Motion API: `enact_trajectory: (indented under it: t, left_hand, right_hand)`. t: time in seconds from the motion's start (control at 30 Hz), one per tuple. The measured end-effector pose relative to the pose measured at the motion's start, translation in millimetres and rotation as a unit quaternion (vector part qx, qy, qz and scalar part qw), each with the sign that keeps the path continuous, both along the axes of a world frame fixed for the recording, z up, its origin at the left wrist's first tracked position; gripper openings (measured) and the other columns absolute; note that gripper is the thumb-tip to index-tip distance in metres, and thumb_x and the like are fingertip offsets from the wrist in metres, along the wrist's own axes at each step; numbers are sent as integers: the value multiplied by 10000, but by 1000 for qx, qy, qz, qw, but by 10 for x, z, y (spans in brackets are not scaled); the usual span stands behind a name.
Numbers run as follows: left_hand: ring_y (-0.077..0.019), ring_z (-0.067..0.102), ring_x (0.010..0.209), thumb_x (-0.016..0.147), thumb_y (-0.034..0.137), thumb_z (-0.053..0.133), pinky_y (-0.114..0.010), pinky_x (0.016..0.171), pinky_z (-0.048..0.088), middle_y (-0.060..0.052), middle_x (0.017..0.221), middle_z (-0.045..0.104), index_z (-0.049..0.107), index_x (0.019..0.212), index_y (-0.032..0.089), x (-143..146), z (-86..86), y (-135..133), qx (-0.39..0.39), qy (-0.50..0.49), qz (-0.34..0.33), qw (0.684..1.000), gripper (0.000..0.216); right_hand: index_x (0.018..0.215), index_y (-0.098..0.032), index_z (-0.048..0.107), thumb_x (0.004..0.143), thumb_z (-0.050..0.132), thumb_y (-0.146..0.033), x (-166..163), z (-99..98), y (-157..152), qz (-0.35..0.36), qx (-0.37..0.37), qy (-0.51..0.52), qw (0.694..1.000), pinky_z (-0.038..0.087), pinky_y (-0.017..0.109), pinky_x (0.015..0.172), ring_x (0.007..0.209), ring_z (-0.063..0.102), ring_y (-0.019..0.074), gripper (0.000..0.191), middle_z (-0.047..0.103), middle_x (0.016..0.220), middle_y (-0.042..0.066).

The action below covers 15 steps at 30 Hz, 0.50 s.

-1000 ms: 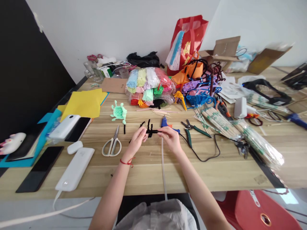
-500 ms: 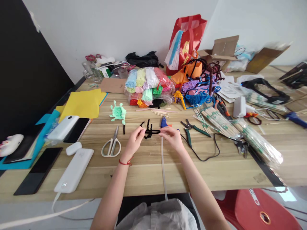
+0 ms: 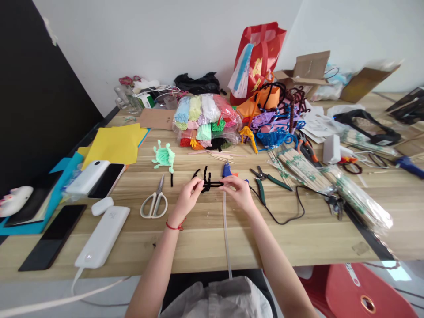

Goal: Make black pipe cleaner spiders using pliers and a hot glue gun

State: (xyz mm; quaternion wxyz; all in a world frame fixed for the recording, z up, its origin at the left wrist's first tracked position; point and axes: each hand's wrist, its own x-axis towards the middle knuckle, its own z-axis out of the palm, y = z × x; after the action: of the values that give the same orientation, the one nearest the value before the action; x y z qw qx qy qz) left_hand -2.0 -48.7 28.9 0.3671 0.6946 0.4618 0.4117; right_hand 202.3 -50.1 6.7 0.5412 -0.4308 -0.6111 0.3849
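Observation:
Between my two hands is a small black shape of bent pipe cleaners (image 3: 212, 183), with a long loop to the right and short ends sticking up on the left. My left hand (image 3: 190, 194) pinches its left side between thumb and fingers. With thumb and fingertips, my right hand (image 3: 237, 189) grips the right end of the loop. A blue glue gun (image 3: 227, 168) lies just beyond my right hand. Left of my left hand are white-handled scissors (image 3: 155, 201) and a short black piece of pipe cleaner (image 3: 172, 179). Farther back sits a mint-green pipe-cleaner crab (image 3: 163, 157).
Green-handled pliers (image 3: 270, 179) and a black cord lie to the right, near bagged wooden sticks (image 3: 303, 170). Bundled pipe cleaners in plastic (image 3: 207, 119) stand at the back. Phones and a white power bank (image 3: 103, 236) lie on the left.
My left hand has shifted slightly right along the black pipe-cleaner shape. My right hand stays nearly in place, still pinching the loop's end.

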Motion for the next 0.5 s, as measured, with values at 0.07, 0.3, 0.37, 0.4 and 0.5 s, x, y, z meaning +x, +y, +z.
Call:
enact_trajectory:
  t: [0.07,0.3,0.37,0.4,0.5]
  left_hand:
    - [-104,373,568,928,411,424,-223,561,305,36,633,410,471,730,194,4,-19,2,1,5,-6,1000,297]
    - [-98,368,560,931,404,421,-223,545,286,39,613,396,457,716,187,17,-35,-2,1,20,-5,1000,308]
    - [-95,359,555,931,405,419,-224,542,282,41,608,389,453,711,185,23,-32,-6,4,21,-2,1000,313]
    - [-94,355,553,931,404,419,-224,541,280,42,605,385,451,708,185,26,-31,-7,6,20,0,1000,315]
    - [-92,348,551,930,397,421,-225,539,279,43,601,374,442,698,185,33,-30,-9,12,15,1,1000,314]
  right_hand:
    - [877,-212,723,728,752,-371,4,-8,6,-7,6,-11,1000,541,317,728,744,647,176,219,702,868,64]
    - [840,-219,723,777,707,-382,13,38,4,-32,41,-58,997,536,324,720,795,656,200,175,711,837,59]
    - [828,-227,725,782,705,-367,12,55,-1,-39,51,-60,996,536,327,724,789,659,200,149,716,830,54]
    - [822,-231,727,783,706,-360,11,61,-3,-42,55,-60,996,535,331,729,790,661,202,136,718,826,52]
    - [807,-238,730,780,712,-342,8,66,-4,-47,64,-55,995,533,346,754,810,668,213,110,726,811,51]
